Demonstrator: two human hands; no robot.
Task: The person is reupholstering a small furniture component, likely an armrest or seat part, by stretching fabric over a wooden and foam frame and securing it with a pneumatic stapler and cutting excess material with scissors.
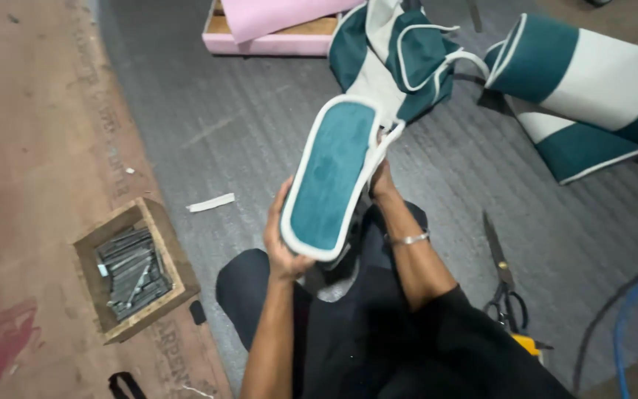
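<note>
Seated on grey floor matting (260,133). Left hand (283,244) gripping near end of teal upholstered panel (331,176) with white piping, held mid-scene above lap; right hand (382,181) clasping its right edge. Best kept taut, supported both sides.

Right hand (382,179) mostly hidden (behind teal pad (330,174)).

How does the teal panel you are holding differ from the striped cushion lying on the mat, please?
The teal panel is flat, oval and one colour inside its white piping; the striped cushion is bulky with broad teal and white bands. The panel is raised between the left hand and right hand; the cushion rests untouched on the grey mat. Both share teal fabric and white trim.
</note>
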